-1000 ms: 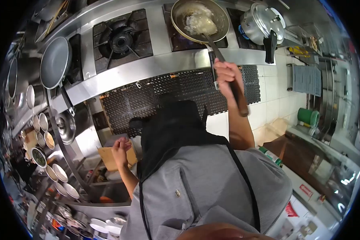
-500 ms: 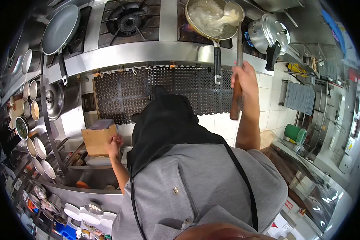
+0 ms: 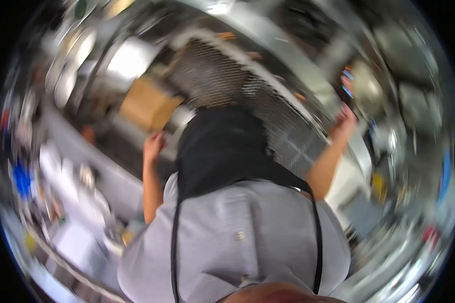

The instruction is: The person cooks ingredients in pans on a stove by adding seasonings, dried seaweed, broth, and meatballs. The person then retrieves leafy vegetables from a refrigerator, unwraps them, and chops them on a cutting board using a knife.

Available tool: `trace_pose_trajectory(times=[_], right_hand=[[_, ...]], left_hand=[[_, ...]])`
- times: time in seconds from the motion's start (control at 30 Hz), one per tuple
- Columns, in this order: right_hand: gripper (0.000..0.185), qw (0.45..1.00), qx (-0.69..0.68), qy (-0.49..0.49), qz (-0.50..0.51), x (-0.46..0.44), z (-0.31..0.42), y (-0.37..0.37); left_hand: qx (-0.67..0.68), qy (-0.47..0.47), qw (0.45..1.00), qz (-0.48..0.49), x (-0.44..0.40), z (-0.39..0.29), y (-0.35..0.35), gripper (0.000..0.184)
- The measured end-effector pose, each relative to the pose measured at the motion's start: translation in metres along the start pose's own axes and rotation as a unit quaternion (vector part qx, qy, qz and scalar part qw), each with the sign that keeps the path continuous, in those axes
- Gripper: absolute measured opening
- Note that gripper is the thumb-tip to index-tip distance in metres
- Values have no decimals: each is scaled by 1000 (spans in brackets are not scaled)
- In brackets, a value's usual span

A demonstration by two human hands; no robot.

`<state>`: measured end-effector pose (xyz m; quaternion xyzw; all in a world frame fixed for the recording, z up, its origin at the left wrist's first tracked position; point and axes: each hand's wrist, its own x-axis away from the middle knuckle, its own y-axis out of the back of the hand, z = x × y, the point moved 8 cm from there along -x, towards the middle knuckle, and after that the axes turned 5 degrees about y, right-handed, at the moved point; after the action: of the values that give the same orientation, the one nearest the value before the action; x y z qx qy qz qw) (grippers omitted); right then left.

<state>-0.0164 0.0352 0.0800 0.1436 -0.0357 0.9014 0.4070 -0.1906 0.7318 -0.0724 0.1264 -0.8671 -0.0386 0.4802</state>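
Everything is smeared by fast motion. On the right, my right hand (image 3: 345, 121) is raised near the stove's front edge, below the blurred pan (image 3: 366, 88); the ladle it held earlier cannot be made out, and its fingers are too smeared to read. Blue and orange flame colours show at the pan's near side. My left hand (image 3: 155, 144) hangs at the left, in front of the brown cardboard (image 3: 147, 104), its fingers loosely curled and blurred, with no object visible in it.
A perforated black floor mat (image 3: 207, 70) lies ahead beside the steel stove front (image 3: 273, 43). At the left is a steel counter (image 3: 106, 177), with white plates (image 3: 65, 171) beyond it. Blurred racks line the right side.
The whole view has swung round to the left, so the pan and stove now appear farther right and tilted. The ladle in my right hand no longer shows clearly.
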Motion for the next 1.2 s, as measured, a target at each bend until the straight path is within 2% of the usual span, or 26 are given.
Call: trace_pose_trajectory(times=[0.03,0.1,0.13,0.17,0.2,0.23,0.27,0.3,0.37,0.4,0.43,0.47,0.5,0.53,0.6,0.63,0.7,0.77,0.8,0.83,0.87,0.9,1.07,1.1,1.13,1.2], right_hand=[[9,994,-16,-85,70,-33,-32,15],[19,988,92,-117,45,-51,-31,29],[27,975,147,-100,134,-90,-33,56],[38,980,182,-77,5,-110,-23,83],[46,884,456,96,-29,-46,48,33],[47,731,626,259,-86,-15,88,-3],[47,520,740,402,-142,14,116,-34],[41,678,568,466,-32,39,122,-78],[25,715,487,478,150,143,112,-215],[24,771,393,415,282,167,77,-267],[22,753,440,341,351,220,47,-331],[21,705,348,345,512,259,-1,-384],[22,619,424,321,578,316,-34,-432],[23,561,268,351,700,362,-85,-464],[21,452,266,296,798,455,-187,-514],[20,378,323,258,828,509,-236,-535],[19,276,279,269,880,618,-309,-579],[22,265,301,291,869,713,-368,-621],[26,338,214,336,853,757,-405,-643],[33,277,309,302,858,787,-407,-660],[35,456,321,144,818,799,-444,-677],[39,560,314,-8,766,809,-467,-688],[42,493,236,-5,837,842,-515,-687],[44,496,189,-113,840,838,-524,-677],[47,501,118,-373,772,836,-540,-660],[51,454,87,-481,745,808,-541,-633]], left_hand=[[-58,-18,998,-35,-4,3,15,24],[-23,-54,996,-71,3,-3,37,25],[18,-55,995,-76,1,0,48,23],[36,-39,993,-105,11,6,64,23],[57,-59,987,-136,18,-1,75,22],[75,-82,981,-160,23,-8,85,21],[22,-86,973,-211,32,-9,96,20],[-4,-108,954,-281,47,-20,111,20],[-51,-135,904,-402,77,-45,138,20],[-68,-141,875,-458,87,-51,151,20],[-82,-151,839,-517,92,-47,166,18],[-124,-181,793,-569,96,-45,179,16],[-162,-148,779,-588,96,-43,191,14],[-198,-113,763,-606,99,-42,199,13],[-270,-90,717,-637,102,-42,201,13],[-239,-69,719,-649,100,-39,210,13],[-181,-37,718,-670,100,-25,215,14],[-196,-32,705,-681,101,-22,219,14],[-232,-29,698,-677,99,-25,217,13],[-234,-29,698,-677,101,-28,216,13],[-236,-33,698,-675,100,-32,218,12],[-245,-37,692,-678,101,-36,220,13],[-259,-11,699,-666,104,-36,219,14],[-256,-15,696,-671,103,-34,219,14],[-254,-19,692,-676,104,-32,220,13],[-243,-24,689,-682,112,-38,218,13]])
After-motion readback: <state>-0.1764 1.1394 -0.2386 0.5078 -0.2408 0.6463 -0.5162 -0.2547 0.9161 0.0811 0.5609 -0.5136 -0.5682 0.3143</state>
